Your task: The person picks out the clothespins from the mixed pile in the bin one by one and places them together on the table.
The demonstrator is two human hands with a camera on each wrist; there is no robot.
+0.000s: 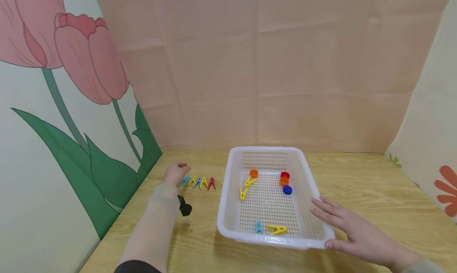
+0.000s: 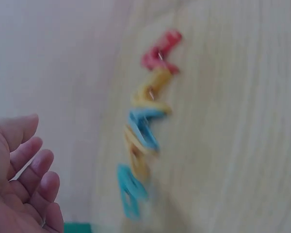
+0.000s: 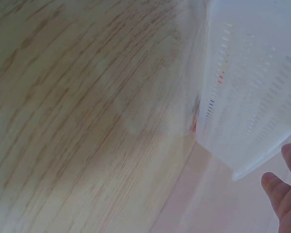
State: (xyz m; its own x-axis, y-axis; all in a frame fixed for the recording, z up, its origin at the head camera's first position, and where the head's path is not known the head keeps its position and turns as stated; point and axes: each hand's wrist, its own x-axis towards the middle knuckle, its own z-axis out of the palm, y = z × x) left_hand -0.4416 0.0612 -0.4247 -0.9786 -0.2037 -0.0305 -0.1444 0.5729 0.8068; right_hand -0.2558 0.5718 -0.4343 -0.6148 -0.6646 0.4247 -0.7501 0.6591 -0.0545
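Observation:
My left hand (image 1: pixel 175 173) hovers beside the left end of a row of plastic clothespins. Its fingers are loosely curled, and the left wrist view shows nothing in them. The row runs from a teal clothespin (image 1: pixel 185 180) through yellow and blue ones to a red clothespin (image 1: pixel 212 183). A white perforated basket (image 1: pixel 224 209) stands to the right of them. Against its right rim lies my right hand (image 1: pixel 357 231), fingers straight and spread. Inside the basket are yellow clothespins (image 1: pixel 277 229), a blue clothespin (image 1: pixel 258 227) and several round caps, among them a blue cap (image 1: pixel 287 190).
Everything stands on a wood-grain table (image 1: pixel 371 181). A beige sheet (image 1: pixel 285 66) closes off the back. On the left is a panel with printed tulips (image 1: pixel 89 62); a pale panel (image 1: pixel 435 118) borders the right side.

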